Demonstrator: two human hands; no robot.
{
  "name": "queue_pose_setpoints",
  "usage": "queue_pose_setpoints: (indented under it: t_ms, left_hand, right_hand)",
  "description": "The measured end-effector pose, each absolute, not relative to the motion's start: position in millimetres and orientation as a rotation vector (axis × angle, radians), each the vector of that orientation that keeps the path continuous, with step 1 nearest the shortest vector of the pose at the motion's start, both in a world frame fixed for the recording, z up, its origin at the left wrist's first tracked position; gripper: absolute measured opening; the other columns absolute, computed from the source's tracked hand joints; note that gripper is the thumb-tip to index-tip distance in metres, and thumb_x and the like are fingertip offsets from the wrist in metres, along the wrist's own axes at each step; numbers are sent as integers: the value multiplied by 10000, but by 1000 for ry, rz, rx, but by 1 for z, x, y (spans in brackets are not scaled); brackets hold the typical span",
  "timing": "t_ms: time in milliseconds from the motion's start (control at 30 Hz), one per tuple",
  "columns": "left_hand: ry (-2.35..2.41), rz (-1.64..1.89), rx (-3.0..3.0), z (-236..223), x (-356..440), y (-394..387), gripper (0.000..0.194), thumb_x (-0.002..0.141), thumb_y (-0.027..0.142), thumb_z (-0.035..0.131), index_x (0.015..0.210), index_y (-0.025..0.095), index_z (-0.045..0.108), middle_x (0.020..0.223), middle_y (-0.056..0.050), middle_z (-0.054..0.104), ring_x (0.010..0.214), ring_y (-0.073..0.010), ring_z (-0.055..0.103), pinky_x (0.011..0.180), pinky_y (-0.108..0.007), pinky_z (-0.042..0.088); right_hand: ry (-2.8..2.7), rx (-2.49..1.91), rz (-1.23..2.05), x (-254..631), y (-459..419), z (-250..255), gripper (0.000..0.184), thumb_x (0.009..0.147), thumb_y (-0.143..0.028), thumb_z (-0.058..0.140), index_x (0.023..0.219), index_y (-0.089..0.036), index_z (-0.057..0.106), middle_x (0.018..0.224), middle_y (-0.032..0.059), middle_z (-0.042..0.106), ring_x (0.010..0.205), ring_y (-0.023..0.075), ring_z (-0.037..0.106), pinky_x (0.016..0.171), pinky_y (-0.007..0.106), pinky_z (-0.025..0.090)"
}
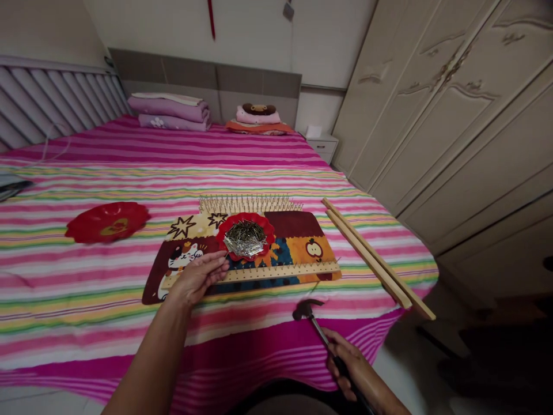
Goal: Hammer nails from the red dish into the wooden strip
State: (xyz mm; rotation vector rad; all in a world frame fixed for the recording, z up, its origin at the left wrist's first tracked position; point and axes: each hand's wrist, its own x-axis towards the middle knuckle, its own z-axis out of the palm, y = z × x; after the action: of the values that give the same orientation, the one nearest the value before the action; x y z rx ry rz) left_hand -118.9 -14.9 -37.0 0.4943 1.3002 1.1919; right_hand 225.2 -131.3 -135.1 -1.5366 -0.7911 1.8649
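Observation:
My left hand (202, 275) is over the left part of a wooden strip (276, 272), its thumb and fingertips pinched on what looks like a nail (226, 254). A row of nails stands up along the strip's right part, with dark dots or holes below them. Behind the strip, a red scalloped bowl (221, 226) holds a heap of loose nails (245, 237). Both rest on a patterned mat (298, 223) with a cat and an apple on it. In front of the mat, my right hand (349, 364) grips the black handle of a claw hammer (318, 329), its head pointing away from me.
Wooden strips full of upright nails (250, 204) lie behind the mat. Two plain wooden strips (367, 256) lie at the bed's right edge. A red plate (108, 222) is to the left. Folded bedding (170, 112) sits by the headboard; a wardrobe (432, 115) stands right.

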Motion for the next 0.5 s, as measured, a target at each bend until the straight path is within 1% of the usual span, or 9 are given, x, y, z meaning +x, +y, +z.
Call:
queue_pose_setpoints:
  t_ms: [133, 267, 367, 500]
  left_hand:
    - [1276, 1189, 441, -44, -122, -29, 266, 632, 55, 653, 891, 115, 647, 669, -49, 687, 621, -111, 643, 631, -215, 540]
    - [1560, 1129, 619, -55, -135, -46, 199, 623, 143, 656, 821, 131, 639, 636, -23, 677, 590, -119, 625, 588, -217, 506]
    - [1837, 957, 889, -61, -145, -56, 128, 639, 213, 621, 757, 166, 626, 573, 19, 641, 545, -121, 586, 550, -225, 451]
    - [2165, 598, 1262, -61, -148, -59, 97, 681, 287, 567, 701, 203, 611, 557, 34, 609, 572, -138, 560, 552, -234, 376]
  right_hand:
    - [-774, -1551, 1868, 226, -132, -134, 607, 775, -394, 508, 1327, -189, 362, 479, -72, 485, 271, 35, 292, 245, 106, 238]
    - [-788, -1564, 1862, 225, -133, -134, 604, 776, -400, 503, 1322, -184, 362, 471, -79, 473, 274, 36, 283, 247, 107, 240]
    - [-812, -1570, 1859, 224, -132, -134, 592, 778, -396, 494, 1309, -174, 358, 465, -87, 463, 270, 33, 279, 243, 107, 241]
    - [-831, -1587, 1841, 223, -133, -134, 556, 783, -389, 484, 1287, -184, 371, 474, -87, 465, 272, 30, 284, 243, 101, 240]
